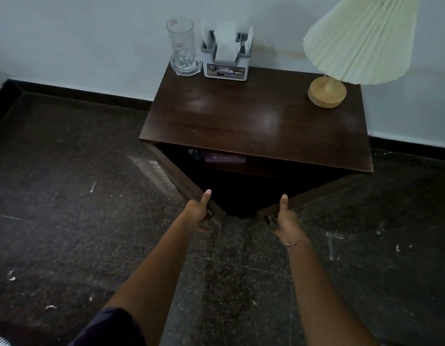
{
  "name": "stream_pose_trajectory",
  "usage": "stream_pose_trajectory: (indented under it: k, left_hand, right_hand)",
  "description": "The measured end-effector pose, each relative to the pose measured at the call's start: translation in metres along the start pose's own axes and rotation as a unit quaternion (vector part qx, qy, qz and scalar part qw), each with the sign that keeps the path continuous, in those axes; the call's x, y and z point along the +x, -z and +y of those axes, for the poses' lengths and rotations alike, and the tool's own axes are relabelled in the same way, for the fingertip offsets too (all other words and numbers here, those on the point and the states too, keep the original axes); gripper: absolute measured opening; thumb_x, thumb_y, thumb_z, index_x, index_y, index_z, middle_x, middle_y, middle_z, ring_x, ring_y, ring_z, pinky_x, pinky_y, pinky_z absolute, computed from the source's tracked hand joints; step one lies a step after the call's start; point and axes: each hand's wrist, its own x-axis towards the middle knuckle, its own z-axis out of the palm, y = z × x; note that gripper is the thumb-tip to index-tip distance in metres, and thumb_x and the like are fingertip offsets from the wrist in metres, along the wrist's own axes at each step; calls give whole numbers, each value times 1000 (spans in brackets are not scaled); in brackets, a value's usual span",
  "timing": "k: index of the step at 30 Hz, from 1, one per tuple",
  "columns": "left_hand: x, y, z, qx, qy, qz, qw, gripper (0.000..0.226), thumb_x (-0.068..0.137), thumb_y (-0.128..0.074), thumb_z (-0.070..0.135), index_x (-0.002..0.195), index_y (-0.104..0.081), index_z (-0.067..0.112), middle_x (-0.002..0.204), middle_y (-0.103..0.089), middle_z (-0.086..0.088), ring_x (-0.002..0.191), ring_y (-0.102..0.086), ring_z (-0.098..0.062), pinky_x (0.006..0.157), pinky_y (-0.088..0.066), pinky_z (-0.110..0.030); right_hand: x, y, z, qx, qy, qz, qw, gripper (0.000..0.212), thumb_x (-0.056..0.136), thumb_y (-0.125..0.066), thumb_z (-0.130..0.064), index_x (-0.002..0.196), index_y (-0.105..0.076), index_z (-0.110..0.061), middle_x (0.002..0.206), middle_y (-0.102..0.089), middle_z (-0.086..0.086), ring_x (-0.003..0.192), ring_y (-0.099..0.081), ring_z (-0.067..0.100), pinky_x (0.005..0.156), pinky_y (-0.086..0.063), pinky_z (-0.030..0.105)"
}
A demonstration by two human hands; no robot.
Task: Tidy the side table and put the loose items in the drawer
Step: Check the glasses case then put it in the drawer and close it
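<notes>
Glass: a clear glass (pixel 182 46) is standing upright at the back left corner of the worktop (pixel 254 121), with nothing visible in it.
Holder: a grey holder (pixel 226 71) is sitting just beside the glass, to its right; white paper packets (pixel 225 43) are sticking up out of it.
Lamp: a lamp (pixel 327 92) with a round wooden base is standing at the back right, its pleated shade tilting.
Compartment: under the worktop a purple case (pixel 225 159) is lying flat just inside the front. A bluish thing left of it is too dim to tell.
Doors: the left door (pixel 184 179) and right door (pixel 316 194) are standing ajar, their free edges angling toward the person and nearly meeting.
Left hand (pixel 200 213): gripping the free edge of the left door, thumb pointing up, fingers curling under.
Right hand (pixel 285 221): gripping the free edge of the right door likewise; a thin bracelet (pixel 297 243) is showing at the wrist.
Case vs hands: lying well behind both hands, deeper inside, nearer the left one.
</notes>
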Motion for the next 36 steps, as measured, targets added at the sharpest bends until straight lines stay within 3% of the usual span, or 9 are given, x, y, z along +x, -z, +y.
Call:
stream_pose_trajectory:
  k: [3, 8, 11, 20, 22, 26, 28, 31, 36]
  left_hand:
    - [1, -9, 7, -36, 14, -27, 999, 57, 89, -45, 54, 118, -49, 5, 115, -56, -12, 105, -57, -28, 60, -54, -45]
    - [10, -34, 30, -84, 18, -25, 996, 59, 92, -42, 51, 126, -47, 3, 108, -54, -17, 111, -57, -37, 76, -54, -52]
    - [17, -43, 38, -96, 10, -16, 995, 59, 92, -42, 52, 125, -46, 3, 122, -55, -21, 112, -56, -40, 80, -54, -53]
    - [32, -53, 48, -138, -63, 12, 988, 49, 90, -52, 45, 107, -55, -1, 96, -62, -13, 80, -62, -26, 62, -52, -33]
    - [37, -52, 47, -141, -85, 22, 986, 47, 88, -57, 43, 104, -56, 0, 98, -63, -13, 86, -64, -27, 71, -56, -38]
    - [45, -54, 43, -133, -127, 2, 983, 28, 89, -58, 35, 85, -58, 7, 97, -62, -13, 95, -60, -28, 87, -53, -41]
    - [51, -56, 37, -140, -147, -19, 979, 25, 92, -56, 26, 97, -60, 1, 104, -59, -14, 99, -58, -27, 91, -49, -38]
    - [59, -59, 33, -161, -154, -44, 974, 42, 93, -52, 8, 131, -44, -7, 123, -56, -18, 117, -54, -28, 102, -43, -35]
    - [70, -67, 35, -137, -195, -46, 970, 47, 94, -41, -8, 140, -34, -3, 140, -47, -17, 128, -47, -30, 105, -39, -34]
  right_hand:
    - [4, -9, -18, 87, -7, -49, 995, 64, 93, -33, -53, 126, -46, 0, 119, -55, 16, 106, -53, 30, 91, -48, 45]
    - [10, -20, -38, 125, 5, -65, 990, 58, 94, -35, -49, 127, -42, -1, 101, -54, 10, 110, -53, 33, 98, -46, 47]
    - [9, -27, -44, 116, 9, -43, 992, 49, 94, -32, -51, 103, -45, -5, 122, -54, 18, 123, -47, 43, 99, -45, 51]
    - [20, -35, -53, 125, 18, -49, 991, 50, 90, -37, -56, 95, -46, -8, 120, -57, 19, 106, -57, 34, 92, -50, 44]
    - [25, -32, -55, 183, 19, -80, 980, 49, 90, -45, -51, 103, -50, -4, 121, -58, 17, 101, -57, 26, 85, -51, 34]
    - [34, -31, -47, 239, 47, -104, 964, 34, 91, -51, -37, 98, -51, -4, 127, -55, 17, 118, -53, 24, 104, -42, 31]
    - [39, -33, -36, 269, 70, -120, 953, 25, 94, -50, -24, 108, -54, -3, 131, -53, 15, 125, -49, 22, 103, -39, 27]
    - [45, -36, -23, 297, 106, -123, 941, 46, 95, -46, -6, 139, -35, -4, 138, -48, 13, 129, -45, 21, 105, -37, 28]
    - [53, -41, -23, 301, 151, -135, 932, 56, 95, -42, 2, 145, -20, -3, 140, -47, 16, 132, -42, 21, 110, -32, 31]
